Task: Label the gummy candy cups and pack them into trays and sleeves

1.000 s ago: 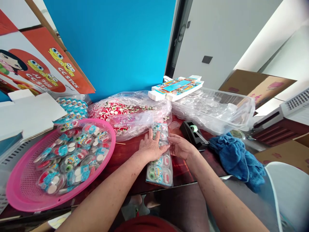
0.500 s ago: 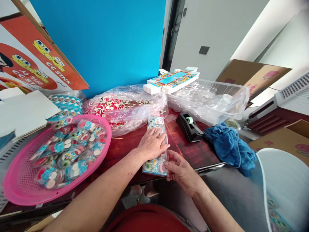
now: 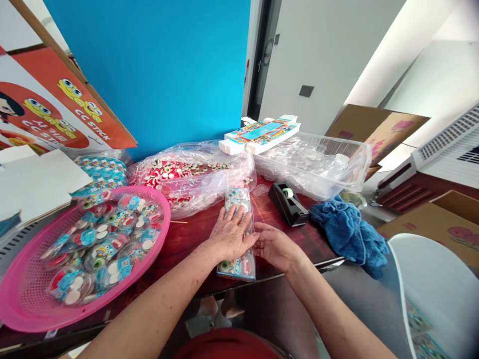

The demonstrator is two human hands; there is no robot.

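A long, narrow blue-edged package with a see-through top lies on the dark red table, showing rounded candy packs inside. Across its middle rests my left hand, flat with fingers spread, hiding part of the package. My right hand is at the package's right side, fingers loosely bent and nothing visibly held; whether its fingertips touch the edge I cannot tell. Beyond my right hand sits a black tape dispenser with a pale green roll.
At left stands a pink basket of round candy packs. Behind lie a clear bag of red and white candies, a flat printed box and a clear plastic bin of clear plastic pieces. A blue cloth lies at the right edge.
My right hand has moved from the package's lower right edge farther up its side, its thumb off the edge. My left hand stays flat on top. The camera view has shifted slightly.
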